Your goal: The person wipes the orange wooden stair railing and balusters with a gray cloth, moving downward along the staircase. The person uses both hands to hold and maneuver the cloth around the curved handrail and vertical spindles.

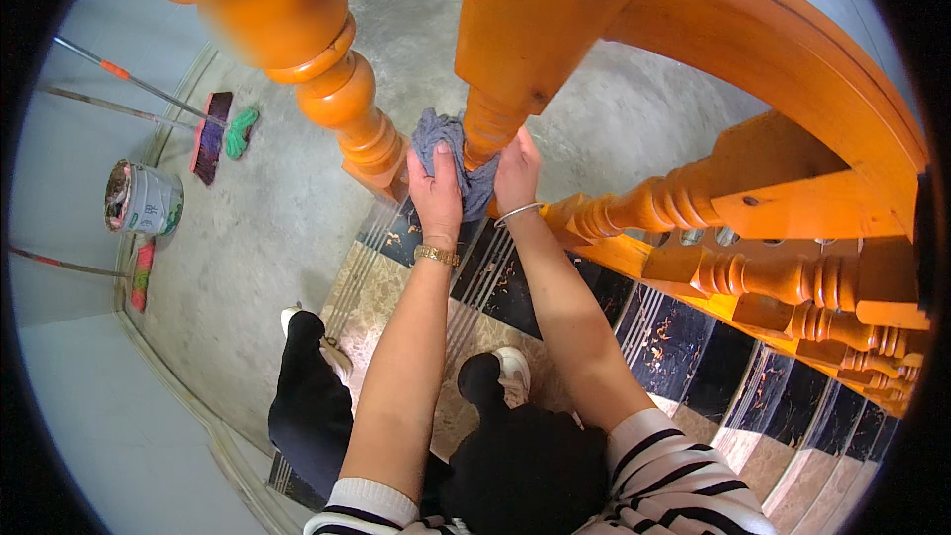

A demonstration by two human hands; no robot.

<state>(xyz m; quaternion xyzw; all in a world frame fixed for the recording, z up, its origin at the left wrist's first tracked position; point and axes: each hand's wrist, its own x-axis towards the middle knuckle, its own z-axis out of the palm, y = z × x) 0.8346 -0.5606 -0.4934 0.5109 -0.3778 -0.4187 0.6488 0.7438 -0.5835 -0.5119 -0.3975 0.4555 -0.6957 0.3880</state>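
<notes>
A crumpled grey cloth point(475, 189) is wrapped around the narrow turned part of a varnished wooden baluster point(488, 122). My left hand point(437, 189) grips the cloth from the left, thumb on top. On the right side of the same baluster, my right hand point(518, 172) presses the cloth against the wood, its fingers curled behind and partly hidden. Just left of my hands stands a thick turned newel post point(338, 89) with a round ball top. The baluster's square upper block point(546, 7) rises toward me and joins the curved handrail point(787, 44).
More balusters point(765, 282) line the stairs at right. Black and beige stone steps point(513, 312) with grooved edges lie under my feet. Along the left wall are a broom point(212, 137), a green mop head point(241, 132), a bucket point(152, 199) and another brush point(143, 275).
</notes>
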